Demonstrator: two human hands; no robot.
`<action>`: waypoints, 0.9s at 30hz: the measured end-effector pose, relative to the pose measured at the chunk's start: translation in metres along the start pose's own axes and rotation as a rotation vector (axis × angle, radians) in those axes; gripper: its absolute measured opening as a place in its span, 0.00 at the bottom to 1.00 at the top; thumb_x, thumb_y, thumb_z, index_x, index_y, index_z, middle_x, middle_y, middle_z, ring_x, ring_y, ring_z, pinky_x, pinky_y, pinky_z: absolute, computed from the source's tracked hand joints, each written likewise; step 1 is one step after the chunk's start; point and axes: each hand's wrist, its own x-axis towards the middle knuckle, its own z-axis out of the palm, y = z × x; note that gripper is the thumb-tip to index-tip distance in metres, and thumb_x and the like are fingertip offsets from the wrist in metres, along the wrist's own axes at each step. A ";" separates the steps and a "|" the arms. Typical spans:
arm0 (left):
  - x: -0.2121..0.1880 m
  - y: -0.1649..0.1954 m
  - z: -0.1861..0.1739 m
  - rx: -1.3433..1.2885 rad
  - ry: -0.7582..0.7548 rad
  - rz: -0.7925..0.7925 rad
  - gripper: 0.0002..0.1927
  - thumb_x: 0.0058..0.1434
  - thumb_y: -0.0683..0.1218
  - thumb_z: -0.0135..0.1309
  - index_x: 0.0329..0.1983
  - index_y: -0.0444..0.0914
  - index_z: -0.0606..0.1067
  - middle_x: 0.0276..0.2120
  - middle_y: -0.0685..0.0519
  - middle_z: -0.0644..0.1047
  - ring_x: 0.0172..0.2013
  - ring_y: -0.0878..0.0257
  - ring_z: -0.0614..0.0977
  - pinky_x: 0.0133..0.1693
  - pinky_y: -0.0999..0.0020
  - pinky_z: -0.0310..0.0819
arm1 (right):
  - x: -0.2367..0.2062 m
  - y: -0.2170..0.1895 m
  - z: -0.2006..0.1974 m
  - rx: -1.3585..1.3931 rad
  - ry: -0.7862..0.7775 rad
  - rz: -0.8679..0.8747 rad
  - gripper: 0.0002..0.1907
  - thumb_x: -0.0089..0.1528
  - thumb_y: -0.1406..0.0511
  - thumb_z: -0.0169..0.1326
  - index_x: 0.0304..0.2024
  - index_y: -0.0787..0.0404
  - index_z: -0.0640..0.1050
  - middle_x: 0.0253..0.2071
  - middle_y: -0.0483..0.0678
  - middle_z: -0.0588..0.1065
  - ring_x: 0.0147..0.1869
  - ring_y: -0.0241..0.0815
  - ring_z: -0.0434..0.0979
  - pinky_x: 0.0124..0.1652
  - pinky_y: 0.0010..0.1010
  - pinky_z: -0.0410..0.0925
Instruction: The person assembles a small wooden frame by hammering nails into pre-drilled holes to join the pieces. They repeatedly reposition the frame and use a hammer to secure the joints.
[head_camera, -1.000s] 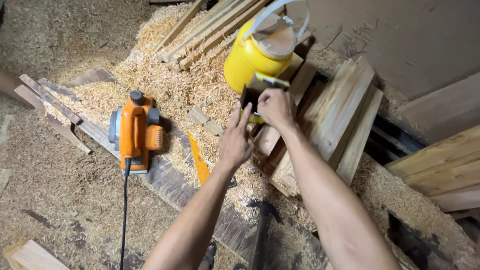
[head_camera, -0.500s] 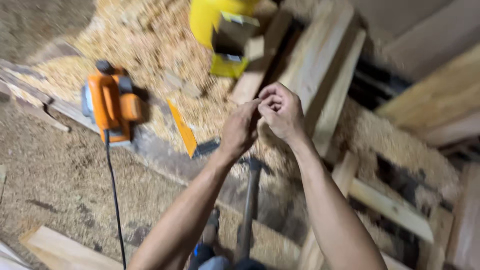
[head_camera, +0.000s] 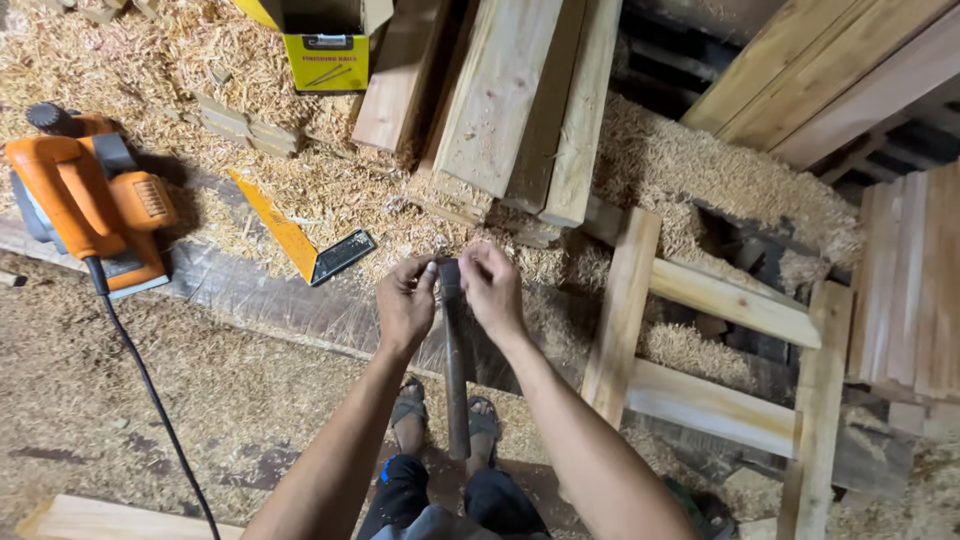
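My left hand (head_camera: 405, 305) and right hand (head_camera: 492, 290) pinched the top end of a long dark metal-headed hammer (head_camera: 455, 370), both equally near, its handle running straight down toward my sandalled feet (head_camera: 445, 420), over the sawdust-strewn floor (head_camera: 150, 400).

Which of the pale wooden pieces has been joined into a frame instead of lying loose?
The pale wooden ladder-like frame right of the hands: its crosspieces join two uprights, unlike the loose stacked planks above.
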 end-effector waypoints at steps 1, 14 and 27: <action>-0.001 -0.001 0.001 -0.138 -0.014 -0.074 0.09 0.66 0.34 0.51 0.43 0.37 0.80 0.36 0.49 0.83 0.35 0.60 0.83 0.40 0.66 0.78 | -0.012 0.009 0.002 -0.104 0.001 -0.043 0.05 0.71 0.68 0.57 0.40 0.63 0.78 0.32 0.49 0.79 0.33 0.34 0.78 0.53 0.22 0.72; -0.018 -0.010 0.000 -0.514 -0.003 -0.596 0.07 0.73 0.41 0.40 0.37 0.41 0.67 0.27 0.54 0.71 0.22 0.68 0.67 0.23 0.73 0.61 | -0.072 0.053 0.035 -0.354 -0.128 0.356 0.26 0.62 0.68 0.53 0.59 0.75 0.65 0.43 0.62 0.77 0.42 0.51 0.79 0.43 0.46 0.77; -0.053 -0.011 0.097 -0.097 0.084 -0.195 0.02 0.67 0.38 0.55 0.38 0.35 0.78 0.32 0.53 0.79 0.33 0.67 0.76 0.38 0.72 0.71 | -0.109 0.031 -0.112 -0.046 0.001 0.648 0.29 0.55 0.71 0.59 0.59 0.62 0.68 0.27 0.50 0.77 0.23 0.37 0.78 0.25 0.30 0.75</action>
